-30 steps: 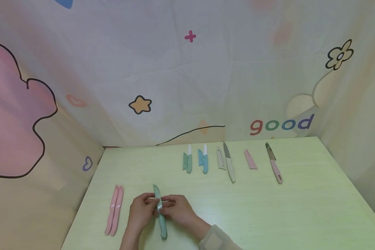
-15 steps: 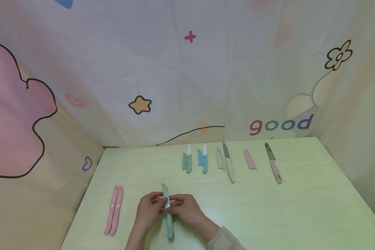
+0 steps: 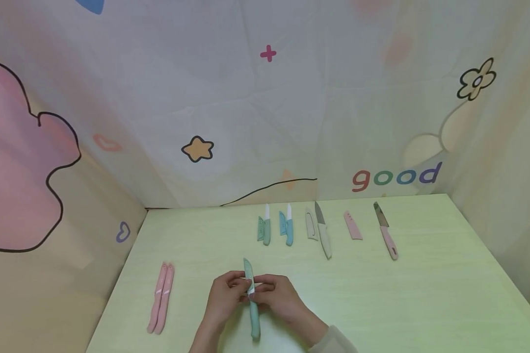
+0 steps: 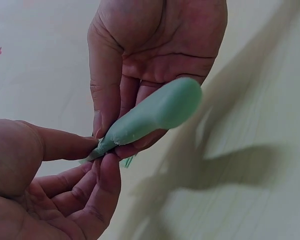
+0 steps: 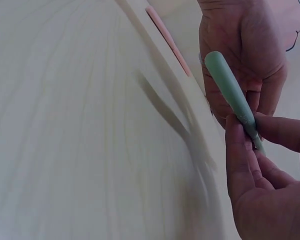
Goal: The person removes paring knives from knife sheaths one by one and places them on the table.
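Nearest, a green knife (image 3: 254,318) is held above the table (image 3: 380,304), its blade covered by a sheath (image 3: 248,267). Near its middle, the green knife is pinched between thumb and fingers by both the left hand (image 3: 226,296) and the right hand (image 3: 280,297). Over the last second it has been shifted rightward with both hands; no sliding of the sheath can be made out, so carrying rather than unsheathing is suggested. Left of the green knife, two pink knives (image 3: 155,309) are laid side by side. Beyond and right of it, four unsheathed knives (image 3: 324,238) are set out with loose sheaths (image 3: 353,226).
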`<state>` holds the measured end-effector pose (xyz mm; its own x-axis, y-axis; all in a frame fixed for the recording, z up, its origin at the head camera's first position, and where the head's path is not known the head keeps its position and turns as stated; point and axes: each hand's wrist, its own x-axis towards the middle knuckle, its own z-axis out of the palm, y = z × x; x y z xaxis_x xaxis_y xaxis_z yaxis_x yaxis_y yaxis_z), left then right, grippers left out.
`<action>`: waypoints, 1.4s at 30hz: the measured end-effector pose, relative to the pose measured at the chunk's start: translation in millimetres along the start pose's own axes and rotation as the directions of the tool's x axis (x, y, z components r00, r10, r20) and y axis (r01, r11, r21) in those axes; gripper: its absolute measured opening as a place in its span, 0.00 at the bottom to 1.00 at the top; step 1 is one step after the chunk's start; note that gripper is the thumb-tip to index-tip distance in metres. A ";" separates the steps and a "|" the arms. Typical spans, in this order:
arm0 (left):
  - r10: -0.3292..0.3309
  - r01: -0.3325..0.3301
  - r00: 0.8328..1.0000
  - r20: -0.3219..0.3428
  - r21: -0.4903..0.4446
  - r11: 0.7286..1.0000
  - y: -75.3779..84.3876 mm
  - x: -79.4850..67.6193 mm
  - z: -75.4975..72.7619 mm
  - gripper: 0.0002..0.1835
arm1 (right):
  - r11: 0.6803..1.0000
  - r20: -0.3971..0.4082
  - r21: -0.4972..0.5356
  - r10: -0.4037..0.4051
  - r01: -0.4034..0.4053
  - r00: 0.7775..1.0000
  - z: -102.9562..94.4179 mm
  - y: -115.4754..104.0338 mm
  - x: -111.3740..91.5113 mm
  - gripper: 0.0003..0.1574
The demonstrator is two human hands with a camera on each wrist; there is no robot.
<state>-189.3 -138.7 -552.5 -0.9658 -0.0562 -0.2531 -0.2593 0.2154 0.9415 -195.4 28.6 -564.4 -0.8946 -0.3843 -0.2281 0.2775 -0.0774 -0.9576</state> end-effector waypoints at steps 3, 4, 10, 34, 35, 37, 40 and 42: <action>0.008 -0.008 1.000 0.017 -0.008 1.000 0.7 1.0 6.1 0.17 | 1.000 -0.001 0.009 -0.003 0.003 1.000 -6.7 -0.5 -4.6 0.29; 0.012 -0.012 1.000 0.023 -0.011 1.000 1.0 1.4 8.3 0.17 | 1.000 -0.003 0.011 -0.006 0.006 1.000 -9.0 -0.7 -6.1 0.29; 0.032 -0.030 0.998 0.055 -0.031 0.999 2.3 3.2 21.6 0.15 | 1.000 -0.018 0.019 -0.006 0.006 1.000 -22.2 -0.9 -13.8 0.30; 0.060 -0.046 0.988 0.145 -0.099 0.994 10.5 0.4 56.1 0.13 | 0.999 -0.076 0.021 0.042 -0.040 0.996 -55.2 -2.9 -40.8 0.35; 0.058 -0.044 0.987 0.148 -0.098 0.994 10.7 0.5 57.8 0.13 | 0.999 -0.074 0.022 0.045 -0.043 0.996 -56.8 -2.8 -42.1 0.35; 0.057 -0.042 0.987 0.152 -0.098 0.994 10.6 1.0 61.3 0.13 | 0.999 -0.069 0.023 0.050 -0.048 0.996 -59.6 -2.6 -44.7 0.35; 0.058 -0.044 0.986 0.159 -0.091 0.995 10.3 1.8 66.8 0.12 | 0.998 -0.065 0.019 0.054 -0.053 0.996 -63.7 -1.4 -48.5 0.36; 0.061 -0.047 0.985 0.164 -0.088 0.995 10.5 2.4 70.4 0.12 | 0.999 -0.066 0.011 0.050 -0.050 0.997 -66.4 -0.6 -50.7 0.36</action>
<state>-194.2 -67.9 -558.9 -0.9665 0.1177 -0.2280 -0.2125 0.1309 0.9684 -173.5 109.2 -564.0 -0.9006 -0.3262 -0.2872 0.3255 -0.0685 -0.9430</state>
